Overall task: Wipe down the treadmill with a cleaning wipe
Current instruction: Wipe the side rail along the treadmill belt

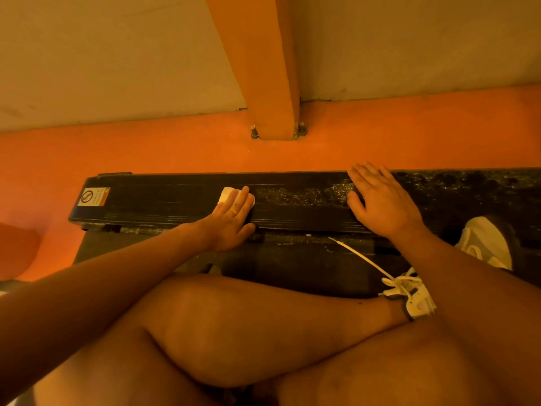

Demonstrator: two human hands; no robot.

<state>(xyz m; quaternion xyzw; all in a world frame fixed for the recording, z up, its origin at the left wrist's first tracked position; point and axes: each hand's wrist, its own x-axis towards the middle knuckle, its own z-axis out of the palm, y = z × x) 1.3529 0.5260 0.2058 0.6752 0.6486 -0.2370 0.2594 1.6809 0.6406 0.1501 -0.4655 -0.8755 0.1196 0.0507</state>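
Mid-frame, my left hand presses straight fingers flat on the soft, light white wipe on the long black treadmill rail.

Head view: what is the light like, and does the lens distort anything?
Head view: an orange cast tints everything, even the white wipe under the left hand; the wide lens tilts the column; the black treadmill rail is dark, yet dust specks near the right hand show.
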